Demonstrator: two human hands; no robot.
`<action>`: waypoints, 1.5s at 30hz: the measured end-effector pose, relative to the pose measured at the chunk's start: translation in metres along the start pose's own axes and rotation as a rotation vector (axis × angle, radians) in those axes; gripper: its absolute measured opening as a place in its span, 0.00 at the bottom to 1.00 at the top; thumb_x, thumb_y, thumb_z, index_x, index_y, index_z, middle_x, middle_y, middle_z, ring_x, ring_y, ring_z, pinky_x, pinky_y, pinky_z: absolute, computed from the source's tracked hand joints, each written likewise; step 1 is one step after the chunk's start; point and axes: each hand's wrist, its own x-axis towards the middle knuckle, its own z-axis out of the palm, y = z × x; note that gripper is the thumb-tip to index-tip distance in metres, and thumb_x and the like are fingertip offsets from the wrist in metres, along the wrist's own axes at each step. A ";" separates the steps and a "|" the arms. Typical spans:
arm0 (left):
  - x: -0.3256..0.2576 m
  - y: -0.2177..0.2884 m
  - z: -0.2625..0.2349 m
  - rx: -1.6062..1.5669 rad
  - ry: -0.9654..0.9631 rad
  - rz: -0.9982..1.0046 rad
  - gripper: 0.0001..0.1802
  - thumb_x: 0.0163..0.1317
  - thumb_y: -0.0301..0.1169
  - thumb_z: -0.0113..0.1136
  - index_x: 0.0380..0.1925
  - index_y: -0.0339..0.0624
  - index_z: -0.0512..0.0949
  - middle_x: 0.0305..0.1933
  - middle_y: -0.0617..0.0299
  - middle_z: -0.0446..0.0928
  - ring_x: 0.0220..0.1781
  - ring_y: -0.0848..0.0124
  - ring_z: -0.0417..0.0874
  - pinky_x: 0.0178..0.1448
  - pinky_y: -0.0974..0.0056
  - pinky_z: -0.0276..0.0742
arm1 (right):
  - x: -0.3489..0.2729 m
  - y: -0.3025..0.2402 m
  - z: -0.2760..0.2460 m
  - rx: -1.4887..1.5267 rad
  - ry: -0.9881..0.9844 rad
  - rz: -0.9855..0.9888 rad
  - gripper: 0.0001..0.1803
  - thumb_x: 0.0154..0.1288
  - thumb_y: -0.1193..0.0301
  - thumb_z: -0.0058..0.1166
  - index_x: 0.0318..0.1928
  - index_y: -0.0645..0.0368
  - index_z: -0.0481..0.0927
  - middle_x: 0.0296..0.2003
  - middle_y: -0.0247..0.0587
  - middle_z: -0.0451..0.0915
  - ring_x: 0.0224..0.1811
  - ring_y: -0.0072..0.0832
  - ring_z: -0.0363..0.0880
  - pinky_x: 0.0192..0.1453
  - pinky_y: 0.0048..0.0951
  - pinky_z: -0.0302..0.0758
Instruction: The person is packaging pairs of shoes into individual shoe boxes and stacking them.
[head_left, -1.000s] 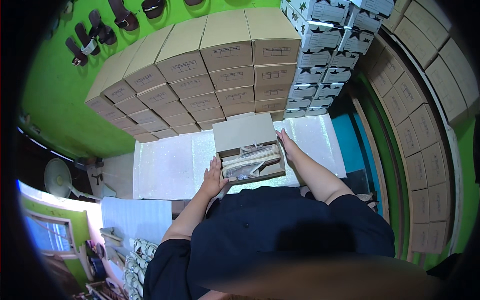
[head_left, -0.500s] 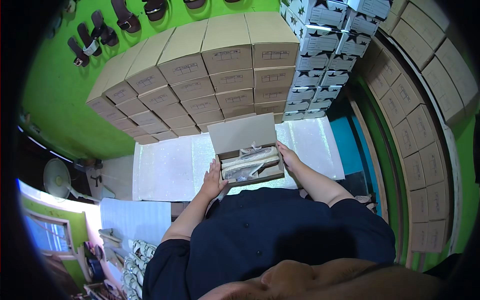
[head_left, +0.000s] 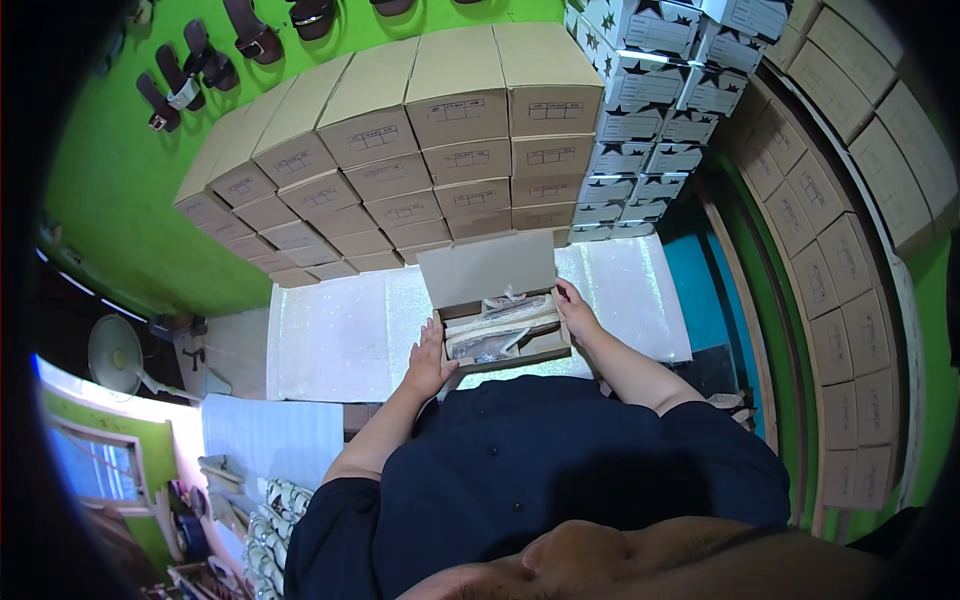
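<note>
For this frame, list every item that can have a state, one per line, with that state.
Open shoe box: lid flipped up at the back, footwear and paper inside.
Left hand: flat against the box's left side.
Right hand: fingers on the box's right rim.
Tan boxes: closed, stacked.
Star-patterned boxes: closed, stacked.
Sandals: hung on the green wall.
Fan: cannot tell if running.

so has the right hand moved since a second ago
Yes. The right hand was up by the back right corner of the open box, near its lid. It has slid down the box's right side, toward the person.
</note>
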 end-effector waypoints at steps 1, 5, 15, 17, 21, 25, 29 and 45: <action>0.000 0.001 0.000 0.002 0.008 -0.005 0.51 0.65 0.48 0.59 0.76 0.38 0.42 0.81 0.41 0.35 0.82 0.42 0.42 0.76 0.36 0.50 | 0.001 -0.002 -0.001 -0.002 0.002 -0.016 0.24 0.79 0.74 0.37 0.72 0.56 0.62 0.64 0.45 0.71 0.67 0.31 0.68 0.72 0.28 0.61; -0.004 -0.003 0.006 -0.011 0.054 -0.012 0.54 0.64 0.48 0.60 0.76 0.33 0.39 0.81 0.41 0.36 0.81 0.42 0.44 0.77 0.39 0.51 | 0.001 -0.006 -0.003 0.006 -0.021 -0.009 0.25 0.76 0.79 0.38 0.71 0.56 0.64 0.61 0.44 0.73 0.65 0.30 0.69 0.71 0.28 0.62; -0.005 -0.023 -0.022 -0.395 0.397 -0.050 0.72 0.53 0.81 0.36 0.74 0.26 0.31 0.79 0.31 0.39 0.79 0.36 0.46 0.79 0.43 0.45 | -0.036 -0.022 -0.001 0.374 -0.177 0.148 0.33 0.80 0.45 0.27 0.78 0.42 0.53 0.77 0.38 0.54 0.78 0.36 0.52 0.80 0.37 0.49; 0.004 -0.005 -0.037 -0.353 0.479 0.005 0.70 0.52 0.78 0.48 0.76 0.32 0.36 0.80 0.34 0.40 0.81 0.39 0.43 0.78 0.36 0.36 | -0.041 -0.030 0.004 0.325 -0.178 0.142 0.35 0.79 0.43 0.27 0.78 0.42 0.51 0.78 0.39 0.51 0.79 0.37 0.49 0.80 0.38 0.47; 0.015 0.050 -0.068 0.078 0.313 0.019 0.61 0.45 0.65 0.64 0.76 0.48 0.54 0.82 0.48 0.46 0.82 0.45 0.45 0.74 0.25 0.27 | -0.047 -0.043 0.005 0.293 -0.186 0.178 0.37 0.77 0.39 0.29 0.79 0.40 0.49 0.79 0.39 0.46 0.81 0.38 0.44 0.80 0.38 0.45; 0.021 0.091 -0.077 0.249 0.150 0.160 0.53 0.46 0.65 0.64 0.70 0.49 0.67 0.77 0.57 0.60 0.81 0.50 0.50 0.75 0.26 0.26 | -0.042 -0.031 0.000 0.353 -0.202 0.173 0.36 0.77 0.41 0.32 0.79 0.37 0.48 0.79 0.38 0.47 0.80 0.38 0.47 0.80 0.40 0.47; 0.024 0.092 -0.062 0.366 0.134 0.203 0.44 0.56 0.62 0.61 0.68 0.49 0.70 0.73 0.58 0.66 0.79 0.53 0.57 0.76 0.29 0.34 | -0.045 -0.033 -0.001 0.354 -0.247 0.167 0.36 0.77 0.46 0.37 0.79 0.35 0.46 0.79 0.38 0.46 0.79 0.38 0.47 0.80 0.39 0.48; 0.027 0.074 -0.014 0.357 -0.046 0.243 0.43 0.62 0.52 0.61 0.75 0.56 0.57 0.79 0.52 0.53 0.79 0.45 0.54 0.74 0.32 0.53 | -0.046 -0.022 -0.003 0.082 -0.209 0.148 0.35 0.78 0.69 0.39 0.79 0.43 0.44 0.78 0.44 0.48 0.80 0.35 0.46 0.79 0.32 0.47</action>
